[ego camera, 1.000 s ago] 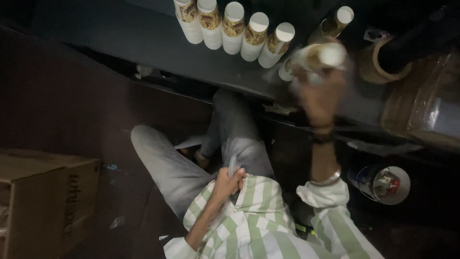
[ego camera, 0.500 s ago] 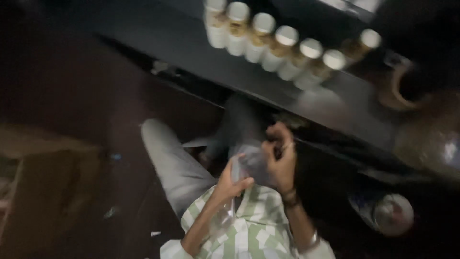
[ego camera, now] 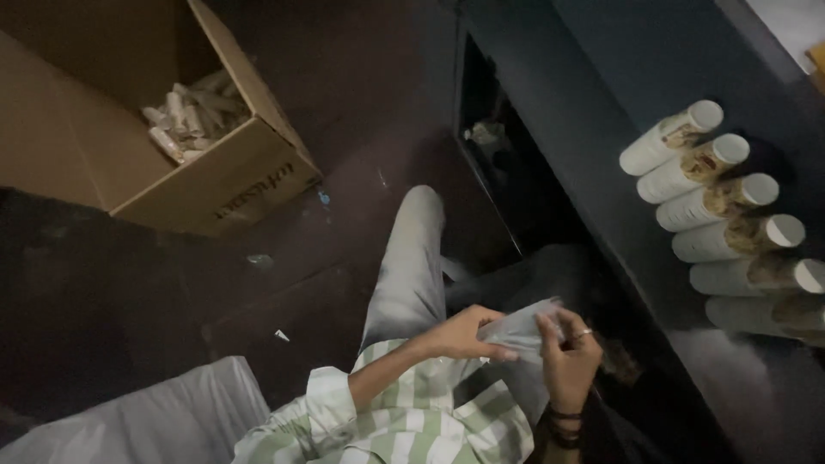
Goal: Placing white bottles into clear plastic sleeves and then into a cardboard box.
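Observation:
I am seated, and both hands hold a small clear plastic bag (ego camera: pixel 522 328) above my lap. My left hand (ego camera: pixel 468 333) pinches its left edge, and my right hand (ego camera: pixel 569 354), wearing a ring and dark wrist bands, grips its right side. On the dark shelf to the right lies a row of several white tubes with gold labels (ego camera: pixel 730 223), side by side, caps pointing away from me. My grey trouser legs (ego camera: pixel 412 258) stretch out toward the shelf.
An open cardboard box (ego camera: pixel 215 185) holding several white tubes (ego camera: pixel 185 116) stands on the dark floor at the upper left. A white plastic bag (ego camera: pixel 172 412) lies at the lower left. The dark shelf unit (ego camera: pixel 550 129) runs along the right.
My right hand has come down from the shelf, where it held a tube, and now grips the plastic bag with the left. The view has swung left, so the cardboard box shows.

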